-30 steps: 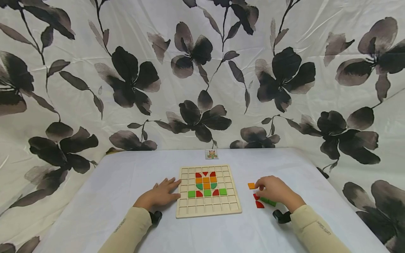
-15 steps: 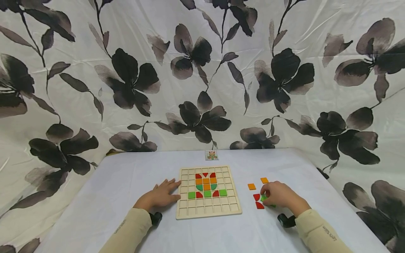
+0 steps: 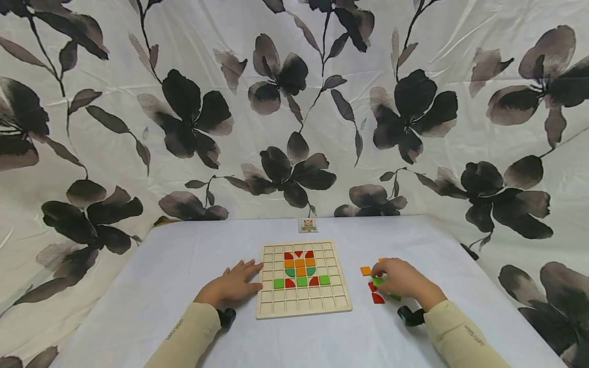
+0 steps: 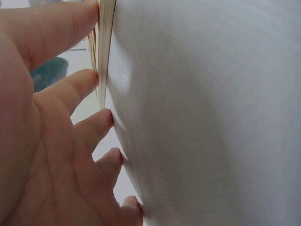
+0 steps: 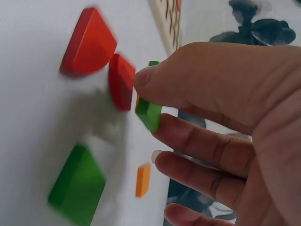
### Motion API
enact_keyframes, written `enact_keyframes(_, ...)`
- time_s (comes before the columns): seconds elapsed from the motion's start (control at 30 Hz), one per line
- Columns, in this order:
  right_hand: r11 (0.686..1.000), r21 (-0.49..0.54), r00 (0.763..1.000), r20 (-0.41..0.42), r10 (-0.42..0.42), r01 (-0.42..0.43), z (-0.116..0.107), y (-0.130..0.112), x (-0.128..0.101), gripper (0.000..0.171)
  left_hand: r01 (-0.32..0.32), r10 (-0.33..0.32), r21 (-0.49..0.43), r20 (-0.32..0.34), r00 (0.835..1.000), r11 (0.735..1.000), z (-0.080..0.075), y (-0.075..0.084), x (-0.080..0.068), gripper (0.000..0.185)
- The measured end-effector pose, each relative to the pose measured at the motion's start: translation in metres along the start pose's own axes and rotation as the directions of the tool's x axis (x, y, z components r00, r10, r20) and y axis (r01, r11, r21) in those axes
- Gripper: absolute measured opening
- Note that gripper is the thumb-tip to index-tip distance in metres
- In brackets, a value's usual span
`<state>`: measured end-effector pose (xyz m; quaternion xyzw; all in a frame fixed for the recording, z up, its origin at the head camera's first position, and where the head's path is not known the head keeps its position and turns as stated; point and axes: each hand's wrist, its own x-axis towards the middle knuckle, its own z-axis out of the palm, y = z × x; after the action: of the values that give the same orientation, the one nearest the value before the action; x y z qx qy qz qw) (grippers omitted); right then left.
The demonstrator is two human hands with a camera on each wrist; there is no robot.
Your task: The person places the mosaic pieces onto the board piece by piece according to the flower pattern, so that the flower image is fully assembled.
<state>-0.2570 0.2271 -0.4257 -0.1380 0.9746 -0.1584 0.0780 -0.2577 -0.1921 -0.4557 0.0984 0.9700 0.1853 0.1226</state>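
My left hand (image 3: pixel 234 281) lies with spread fingers at the left edge of a square wooden grid board (image 3: pixel 303 301); in the left wrist view, thumb and forefinger touch the board's side (image 4: pixel 106 47). Colored tiles sit in its cells: orange squares (image 3: pixel 300 272), green squares (image 3: pixel 278 283), red corner pieces and dark green rounded ones. Right of the board, my right hand (image 3: pixel 405 278) pinches a green square tile (image 5: pixel 149 113) between thumb and forefinger, raised off the cloth. Two red quarter-round tiles (image 5: pixel 89 44) and another green tile (image 5: pixel 77 186) lie beneath and beside that hand.
Two orange tiles lie near the right hand, one (image 3: pixel 365 271) in plain sight, the other (image 3: pixel 382 259) partly covered by the fingers. A small pattern card (image 3: pixel 307 225) is at the back of the white-covered table (image 3: pixel 207 245). Floral cloth (image 3: pixel 294 168) hangs behind.
My right hand drew back to the green tiles, uncovering an orange one, then pinched a green tile and moved slightly left and away from me with it. The left hand stayed put.
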Motion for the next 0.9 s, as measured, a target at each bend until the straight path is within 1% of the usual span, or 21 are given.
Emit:
enact_keyframes(0.17, 0.998, 0.005, 0.997, -0.023, -0.067, 0.067, 0.004, -0.016, 0.008, 0.022, 0.002, -0.002, 0.012, -0.001, 1.0, 1.0, 0.0, -0.001, 0.001, 0.064)
enact_keyframes(0.27, 0.995, 0.014, 0.995, -0.031, -0.095, 0.096, 0.007, -0.028, 0.012, 0.024, 0.0, 0.0, 0.011, -0.004, 1.0, 1.0, 0.0, -0.001, 0.001, 0.064)
enact_keyframes(0.33, 0.991, 0.018, 0.991, -0.032, -0.132, 0.133, 0.009, -0.037, 0.014, 0.024, -0.002, 0.002, 0.007, -0.005, 1.0, 1.0, 0.0, -0.001, 0.001, 0.065)
enact_keyframes(0.4, 0.983, 0.016, 0.983, -0.028, -0.184, 0.184, 0.012, -0.046, 0.017, 0.025, -0.004, 0.004, 0.007, -0.007, 1.0, 1.0, 0.0, -0.001, 0.0, 0.066)
enact_keyframes(0.53, 0.957, 0.015, 0.957, -0.018, -0.289, 0.29, 0.017, -0.063, 0.023, 0.025, -0.009, 0.009, 0.01, -0.009, 1.0, 1.0, 0.0, -0.002, 0.001, 0.066)
enact_keyframes(0.63, 0.946, 0.016, 0.946, -0.017, -0.322, 0.323, 0.023, -0.074, 0.027, 0.024, -0.009, 0.009, 0.009, -0.005, 1.0, 1.0, 0.001, -0.003, 0.002, 0.067)
enact_keyframes(0.73, 0.942, 0.013, 0.942, -0.015, -0.335, 0.336, 0.029, -0.085, 0.031, 0.022, -0.008, 0.008, 0.007, -0.002, 1.0, 1.0, 0.002, -0.004, 0.002, 0.067)
enact_keyframes(0.9, 0.92, -0.037, 0.921, -0.015, -0.39, 0.389, 0.038, -0.103, 0.034, 0.017, -0.003, 0.003, 0.007, -0.002, 1.0, 1.0, 0.002, -0.004, 0.003, 0.066)
